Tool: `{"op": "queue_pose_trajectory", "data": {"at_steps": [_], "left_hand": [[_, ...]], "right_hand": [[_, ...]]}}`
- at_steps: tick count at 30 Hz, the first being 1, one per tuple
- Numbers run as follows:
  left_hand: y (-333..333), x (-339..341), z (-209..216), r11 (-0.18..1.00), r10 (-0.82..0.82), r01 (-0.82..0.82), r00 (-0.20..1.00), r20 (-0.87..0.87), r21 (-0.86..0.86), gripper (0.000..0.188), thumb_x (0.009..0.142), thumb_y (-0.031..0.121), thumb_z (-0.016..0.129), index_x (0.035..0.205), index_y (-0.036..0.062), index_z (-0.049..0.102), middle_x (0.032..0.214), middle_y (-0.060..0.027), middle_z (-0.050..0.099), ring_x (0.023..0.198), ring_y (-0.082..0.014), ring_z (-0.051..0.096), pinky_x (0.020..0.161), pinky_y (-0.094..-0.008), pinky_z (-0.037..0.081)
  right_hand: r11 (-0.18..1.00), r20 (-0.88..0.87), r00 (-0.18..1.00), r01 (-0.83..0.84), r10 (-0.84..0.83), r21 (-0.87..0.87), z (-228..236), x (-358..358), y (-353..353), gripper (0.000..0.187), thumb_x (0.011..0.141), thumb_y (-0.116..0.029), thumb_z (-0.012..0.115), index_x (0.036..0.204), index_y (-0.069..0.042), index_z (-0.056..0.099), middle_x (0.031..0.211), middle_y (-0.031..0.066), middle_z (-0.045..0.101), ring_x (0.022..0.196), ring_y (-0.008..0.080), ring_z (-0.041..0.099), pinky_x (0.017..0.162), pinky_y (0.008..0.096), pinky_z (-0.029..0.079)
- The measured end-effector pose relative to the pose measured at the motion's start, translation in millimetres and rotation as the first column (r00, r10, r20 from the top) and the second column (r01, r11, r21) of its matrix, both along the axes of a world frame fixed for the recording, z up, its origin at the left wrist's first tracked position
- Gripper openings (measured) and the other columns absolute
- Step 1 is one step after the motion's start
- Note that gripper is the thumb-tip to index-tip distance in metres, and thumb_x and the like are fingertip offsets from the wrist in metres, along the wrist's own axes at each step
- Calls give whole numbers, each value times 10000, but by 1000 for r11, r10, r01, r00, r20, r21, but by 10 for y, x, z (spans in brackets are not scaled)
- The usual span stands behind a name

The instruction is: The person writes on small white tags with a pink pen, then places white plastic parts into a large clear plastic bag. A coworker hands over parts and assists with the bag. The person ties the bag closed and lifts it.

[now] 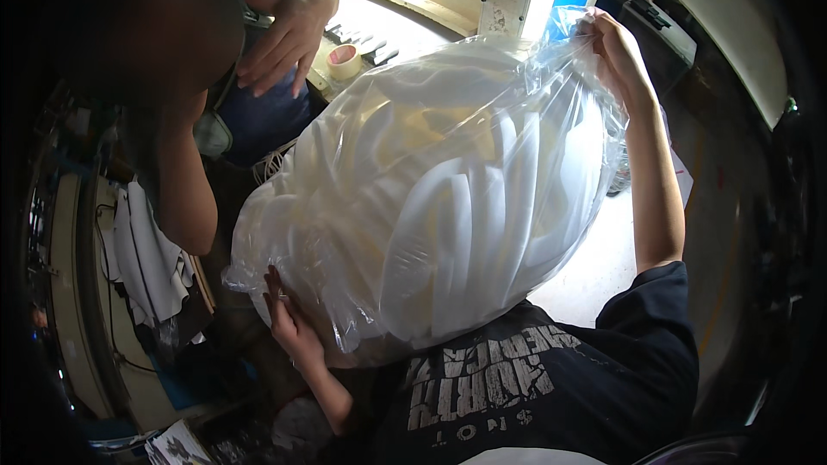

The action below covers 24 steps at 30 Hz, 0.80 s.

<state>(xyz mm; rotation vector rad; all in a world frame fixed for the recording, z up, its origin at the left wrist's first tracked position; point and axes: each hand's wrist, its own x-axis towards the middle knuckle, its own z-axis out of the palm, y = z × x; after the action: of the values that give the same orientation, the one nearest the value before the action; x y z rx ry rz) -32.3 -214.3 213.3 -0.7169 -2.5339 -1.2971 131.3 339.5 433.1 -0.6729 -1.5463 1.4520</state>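
Observation:
A big clear plastic bag (pixel 465 198) stuffed with white, curved, soft-looking pieces, some yellowish, fills the space in front of my body. High at its right end, my right hand (pixel 608 41) is closed on the gathered plastic, arm raised. Down at the lower left, my left hand (pixel 295 325) lies with straight fingers flat against the bag's side, supporting it. The bag leans against my dark T-shirt (pixel 534 370). What the pieces are exactly cannot be told through the creased, shiny film.
At the upper left a co-worker sits, one bent hand (pixel 289 30) near the bag. Behind it, a tape roll (pixel 344 61) rests on a lit worktable (pixel 392 13). White sheets of material (pixel 146 250) hang at the left. A pale curved panel (pixel 728 30) stands far right.

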Motion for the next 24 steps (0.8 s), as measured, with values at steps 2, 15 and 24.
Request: {"op": "queue_pose_trajectory", "data": {"at_steps": [2,15,24], "left_hand": [[-6,0,-20,1000,11,-11,1000,11,10,403,1071,75,384,1431,-40,524,1487,-195,539,1420,-361,463,1205,-472,299],[38,6,38,1000,2,-3,1000,-27,-25,399,1083,97,387,1432,-47,517,1497,-204,523,1424,-363,459,1217,-454,288],[80,35,97,999,-35,32,997,-64,-38,423,1085,118,351,1448,-25,513,1526,-158,506,1451,-370,416,1216,-492,282]], "right_hand": [[997,-7,999,52,-52,49,-5,1,-44,223,1058,-182,470,940,-60,614,823,3,587,732,90,550,705,267,470],[975,61,980,182,-191,130,-69,-14,-32,224,1026,-182,464,940,-92,650,773,-56,525,623,52,370,581,244,283],[984,-33,993,121,-117,130,-189,-10,238,165,1021,-169,568,964,-52,671,790,-15,607,636,38,445,577,219,342]]}}
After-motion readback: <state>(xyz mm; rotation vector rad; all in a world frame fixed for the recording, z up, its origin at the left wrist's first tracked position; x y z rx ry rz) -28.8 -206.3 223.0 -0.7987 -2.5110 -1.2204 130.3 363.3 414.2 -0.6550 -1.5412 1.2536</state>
